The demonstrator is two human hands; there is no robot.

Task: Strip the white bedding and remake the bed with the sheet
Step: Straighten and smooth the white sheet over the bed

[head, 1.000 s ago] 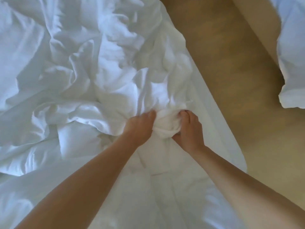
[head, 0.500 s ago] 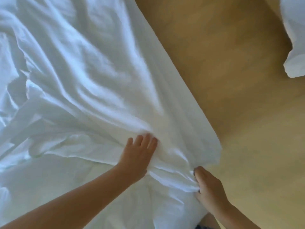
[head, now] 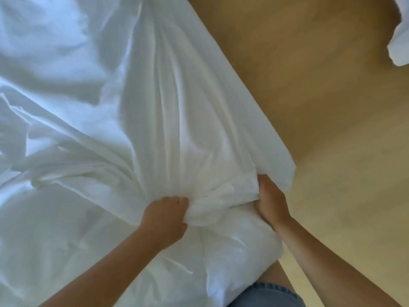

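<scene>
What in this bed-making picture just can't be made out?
1. Whatever lies under the white sheet: head view, wholly covered by it.
2. Fingertips of the left hand and right hand: buried in the bunched cloth they grip.
3. The other white bedding at top right: cut off by the frame edge; pillow or duvet, cannot tell.
4. Upper-left creases: blurred.

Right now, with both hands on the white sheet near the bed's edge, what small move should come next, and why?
Probably a short, even pull toward the body. The left hand and right hand each hold a bunch of the crumpled white fabric sheet. Long folds fan away from each grip, and the sheet's edge overhangs the tan floor, so it looks ready to slide off.
</scene>
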